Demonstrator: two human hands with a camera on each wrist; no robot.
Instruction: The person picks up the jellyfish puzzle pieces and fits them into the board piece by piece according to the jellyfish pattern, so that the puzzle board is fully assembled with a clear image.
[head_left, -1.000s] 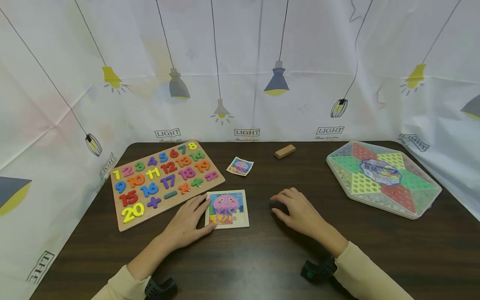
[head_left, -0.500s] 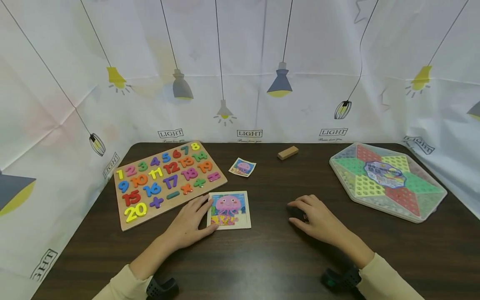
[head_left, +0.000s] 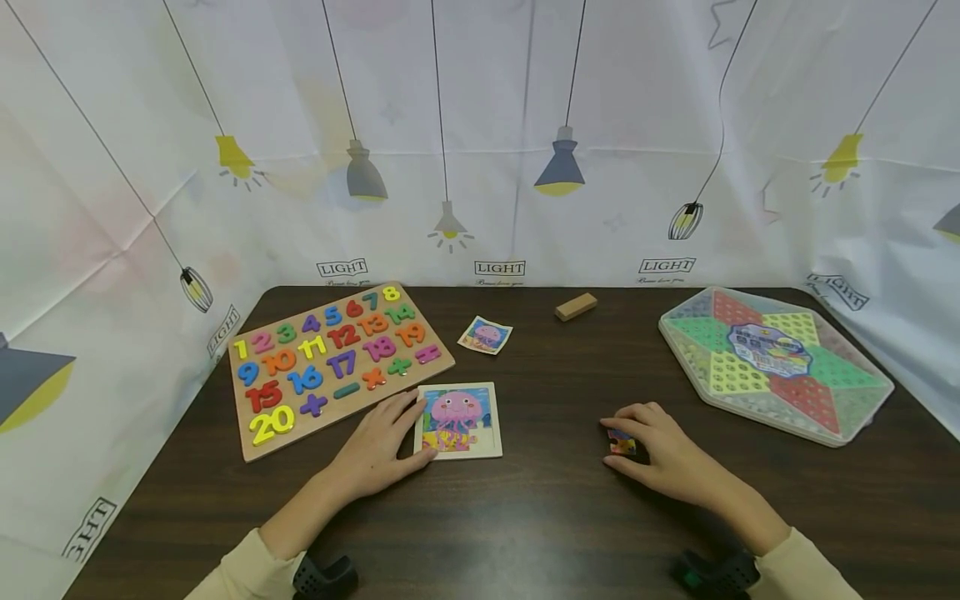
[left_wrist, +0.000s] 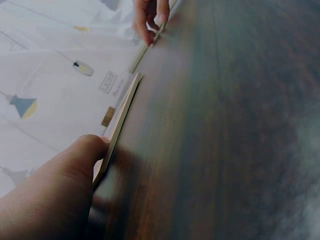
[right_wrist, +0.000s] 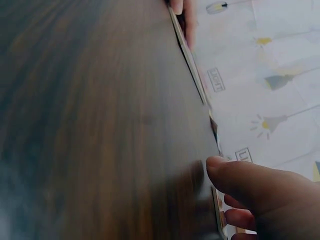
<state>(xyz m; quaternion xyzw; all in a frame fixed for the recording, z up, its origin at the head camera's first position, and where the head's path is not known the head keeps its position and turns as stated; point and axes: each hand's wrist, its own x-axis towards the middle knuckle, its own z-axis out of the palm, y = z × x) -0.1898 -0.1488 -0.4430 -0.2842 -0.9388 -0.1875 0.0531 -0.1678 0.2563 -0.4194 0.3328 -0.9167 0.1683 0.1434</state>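
A small square jigsaw board (head_left: 494,421) with a jellyfish picture lies flat in the middle of the table. My left hand (head_left: 378,442) rests along its left side, the thumb near the lower left corner; in the left wrist view that thumb touches the edge of the board (left_wrist: 122,112). To the right, a small colourful puzzle piece (head_left: 622,442) shows between the thumb and fingers of my right hand (head_left: 667,454). Thumb and fingers stand spread on either side of the piece. In the right wrist view the piece cannot be made out beyond the thumb (right_wrist: 235,177).
A wooden number board (head_left: 337,371) lies left of the jigsaw. Behind it are a small jellyfish picture card (head_left: 485,335) and a wooden block (head_left: 576,307). A hexagonal star-patterned game box (head_left: 772,358) stands at the right. A white curtain (head_left: 465,100) closes off the far edge.
My right hand has moved to the right, and the puzzle piece has come into sight between its thumb and fingers. My left hand stays on the jigsaw board.
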